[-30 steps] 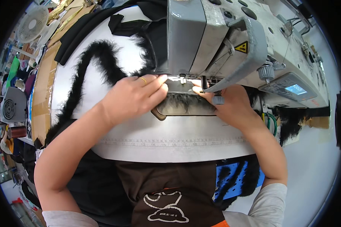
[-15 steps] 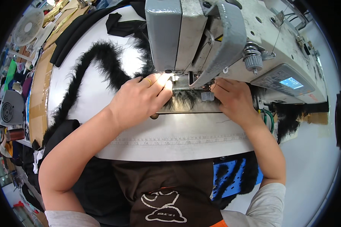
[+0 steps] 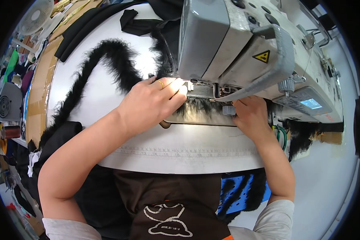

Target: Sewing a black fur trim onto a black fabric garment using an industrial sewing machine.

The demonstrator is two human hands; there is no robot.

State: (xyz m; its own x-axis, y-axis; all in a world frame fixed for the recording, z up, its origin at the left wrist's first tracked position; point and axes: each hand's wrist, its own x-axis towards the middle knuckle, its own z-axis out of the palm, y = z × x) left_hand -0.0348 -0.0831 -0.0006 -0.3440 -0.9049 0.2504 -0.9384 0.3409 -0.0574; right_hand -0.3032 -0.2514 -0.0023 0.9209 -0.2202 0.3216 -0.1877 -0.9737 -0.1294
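Observation:
A strip of black fur trim (image 3: 122, 66) curves over the white table and runs to the stitching area of an industrial sewing machine (image 3: 204, 40). My left hand (image 3: 148, 102), with a ring on one finger, is closed at the strip, its fingertips pinched close to the lit presser foot area. My right hand (image 3: 252, 116) is closed on the strip's other side, by a grey knob (image 3: 229, 110); its fingertips are partly hidden under the machine head. Short black fur (image 3: 202, 106) shows between both hands, and more sticks out past the right hand.
A ruler scale (image 3: 180, 153) runs along the table's front. Black cloth (image 3: 142, 24) lies at the back, and green-handled scissors (image 3: 283, 136) are at the right. A control panel (image 3: 308, 102) glows on the machine. Below the table is a blue perforated surface (image 3: 236, 192) with black fur.
The view has shifted, so the machine appears farther right and more of its side shows. My right hand sits a little lower relative to the machine head; my left stays by the presser foot.

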